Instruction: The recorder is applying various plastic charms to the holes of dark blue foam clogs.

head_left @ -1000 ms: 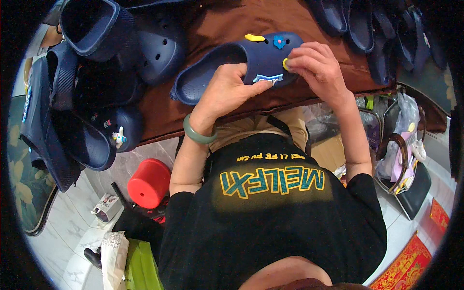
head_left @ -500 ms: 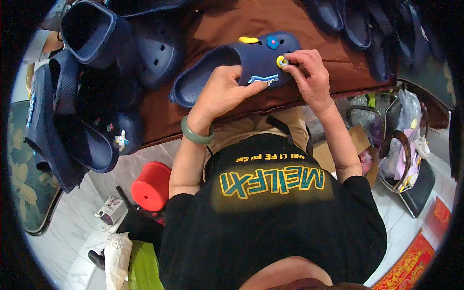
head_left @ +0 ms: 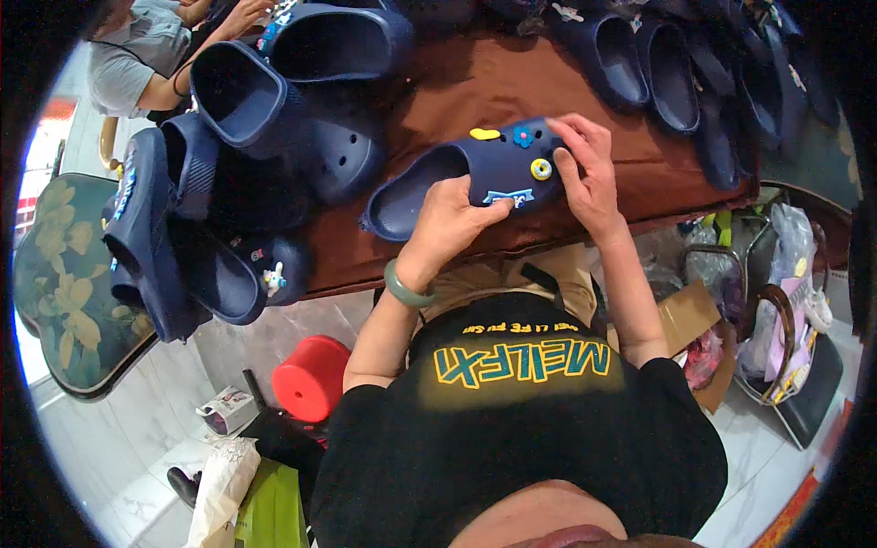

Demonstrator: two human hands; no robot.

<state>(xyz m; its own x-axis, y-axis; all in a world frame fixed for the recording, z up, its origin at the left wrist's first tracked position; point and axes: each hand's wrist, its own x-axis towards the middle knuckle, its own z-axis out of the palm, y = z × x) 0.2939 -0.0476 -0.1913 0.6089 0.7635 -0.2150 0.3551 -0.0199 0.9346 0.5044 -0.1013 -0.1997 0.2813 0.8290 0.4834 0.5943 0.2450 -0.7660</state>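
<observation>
Navy clog (head_left: 466,178) lies on its side at the near edge of the brown-covered table (head_left: 457,91), the left hand (head_left: 452,219) clamped around its middle with the thumb on a rectangular badge, while the right hand (head_left: 585,173) pinches closed at the toe beside a round yellow charm (head_left: 541,169). Judging by the yellow oval and blue flower charms already seated, decorating looks well along, and the next move likely calls for firm thumb pressure into a hole. More navy clogs (head_left: 274,119) crowd the table's left and far edges; a red stool (head_left: 311,376) and bags stand on the pale tiled floor (head_left: 119,438), another person's arm (head_left: 174,87) at far left.
</observation>
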